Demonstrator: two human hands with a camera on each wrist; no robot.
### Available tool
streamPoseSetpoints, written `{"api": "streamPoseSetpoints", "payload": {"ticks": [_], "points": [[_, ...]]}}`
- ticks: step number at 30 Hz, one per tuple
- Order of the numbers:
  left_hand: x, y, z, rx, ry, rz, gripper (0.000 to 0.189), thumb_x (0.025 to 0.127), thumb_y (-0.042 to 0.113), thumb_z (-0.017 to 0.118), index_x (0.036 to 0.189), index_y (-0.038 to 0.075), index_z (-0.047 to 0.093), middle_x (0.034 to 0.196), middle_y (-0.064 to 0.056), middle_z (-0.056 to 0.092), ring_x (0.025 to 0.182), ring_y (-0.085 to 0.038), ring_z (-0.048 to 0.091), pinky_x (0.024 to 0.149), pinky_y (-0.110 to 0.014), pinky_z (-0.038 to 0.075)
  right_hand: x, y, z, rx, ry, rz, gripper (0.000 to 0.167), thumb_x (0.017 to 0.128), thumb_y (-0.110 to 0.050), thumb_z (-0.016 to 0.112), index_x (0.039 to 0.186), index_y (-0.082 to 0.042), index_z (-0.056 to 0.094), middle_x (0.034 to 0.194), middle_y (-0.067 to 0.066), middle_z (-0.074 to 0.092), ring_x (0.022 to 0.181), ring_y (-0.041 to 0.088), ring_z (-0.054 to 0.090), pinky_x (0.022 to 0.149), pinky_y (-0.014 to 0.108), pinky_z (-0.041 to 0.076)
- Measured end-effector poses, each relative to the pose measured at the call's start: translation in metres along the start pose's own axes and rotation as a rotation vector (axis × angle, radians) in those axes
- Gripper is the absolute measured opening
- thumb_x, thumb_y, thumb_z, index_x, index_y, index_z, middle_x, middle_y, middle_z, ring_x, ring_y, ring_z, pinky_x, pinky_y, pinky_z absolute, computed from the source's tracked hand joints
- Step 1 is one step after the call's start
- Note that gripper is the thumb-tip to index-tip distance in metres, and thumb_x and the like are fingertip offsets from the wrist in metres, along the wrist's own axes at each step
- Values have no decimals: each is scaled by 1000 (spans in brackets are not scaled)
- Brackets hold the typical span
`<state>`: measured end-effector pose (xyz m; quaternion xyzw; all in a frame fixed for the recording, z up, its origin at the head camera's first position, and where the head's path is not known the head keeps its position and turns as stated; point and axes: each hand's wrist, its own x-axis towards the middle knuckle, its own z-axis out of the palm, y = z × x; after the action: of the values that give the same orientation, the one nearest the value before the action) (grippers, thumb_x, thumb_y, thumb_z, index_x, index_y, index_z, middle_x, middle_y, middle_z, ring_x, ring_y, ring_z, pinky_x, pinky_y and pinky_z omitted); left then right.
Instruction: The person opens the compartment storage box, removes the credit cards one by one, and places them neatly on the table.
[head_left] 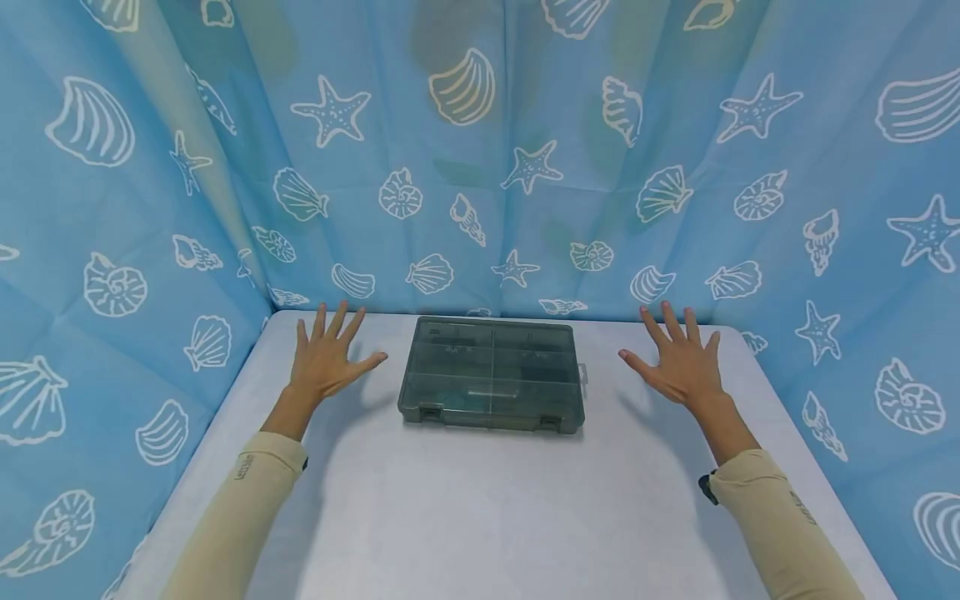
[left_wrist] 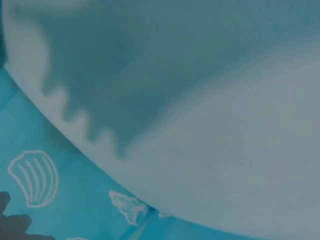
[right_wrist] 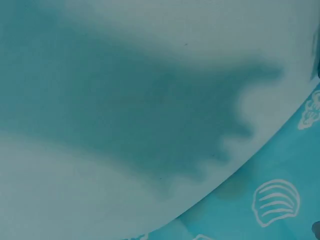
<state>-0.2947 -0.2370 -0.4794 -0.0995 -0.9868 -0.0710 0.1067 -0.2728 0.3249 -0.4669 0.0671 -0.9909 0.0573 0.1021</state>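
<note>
A dark, see-through compartment box (head_left: 453, 404) with its lid down lies at the far side of the white table. Two latches face the near edge, and a small clear tab sticks out on the right. My left hand (head_left: 322, 362) is spread wide to the left of the box, apart from it, holding nothing. To the box's right, my right hand (head_left: 684, 367) is likewise spread with nothing in it. Only dark fingertips (left_wrist: 15, 225) show in the corner of the left wrist view. The box's contents are too dim to make out.
A blue curtain (head_left: 420, 158) with white shells and starfish surrounds the table (head_left: 480, 508) at the back and both sides. Shadows of the hands fall on the white tabletop in both wrist views. A dark band sits at the right wrist, by the sleeve cuff.
</note>
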Motion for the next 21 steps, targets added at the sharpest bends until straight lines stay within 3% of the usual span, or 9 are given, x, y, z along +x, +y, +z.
{"api": "streamPoseSetpoints", "payload": {"ticks": [3,5,7,9,14,16,21], "points": [[-2,11,-3,-142,-16,-42,67,95,56,50,142,7,48,141,-18,50,126,-38,48,102,-59,36,-4,-13,-4,213,1,10,77,94,-64,45,148,-9,40,149,21,38,136,45,33,103,69,25],[-3,22,-2,-284,-52,-85,52,98,46,51,128,4,59,121,-17,63,99,-31,64,86,-50,50,-10,-28,-7,412,-5,-1,60,98,-52,49,133,-4,56,129,19,59,118,39,54,96,58,43],[-5,34,-1,-428,-116,-139,48,99,44,51,118,2,64,106,-14,67,78,-23,66,74,-42,53,-19,-47,-14,623,-57,-2,42,101,-39,52,119,-2,64,107,15,68,97,33,65,82,46,54],[-5,45,3,-541,-203,-198,51,100,46,49,117,1,64,102,-13,67,70,-18,65,70,-37,53,-29,-64,-17,807,-137,-12,34,102,-29,54,111,1,66,96,16,69,84,31,68,72,39,57],[-8,60,14,-783,-358,-320,60,98,49,54,121,-6,58,105,-18,64,72,-21,65,67,-33,56,-52,-94,3,1140,-399,50,42,100,-30,57,110,10,63,98,28,66,80,36,68,69,39,58],[-9,62,17,-847,-381,-335,60,96,47,59,122,-8,57,108,-19,63,76,-22,66,68,-34,57,-59,-102,15,1213,-485,78,46,100,-33,57,110,12,61,99,29,66,79,33,68,70,39,58],[-10,64,22,-903,-394,-351,55,92,38,67,120,-7,56,103,-18,62,78,-24,63,71,-36,56,-75,-121,33,1378,-669,184,52,101,-34,55,117,15,58,105,28,67,78,23,70,74,36,58]]}}
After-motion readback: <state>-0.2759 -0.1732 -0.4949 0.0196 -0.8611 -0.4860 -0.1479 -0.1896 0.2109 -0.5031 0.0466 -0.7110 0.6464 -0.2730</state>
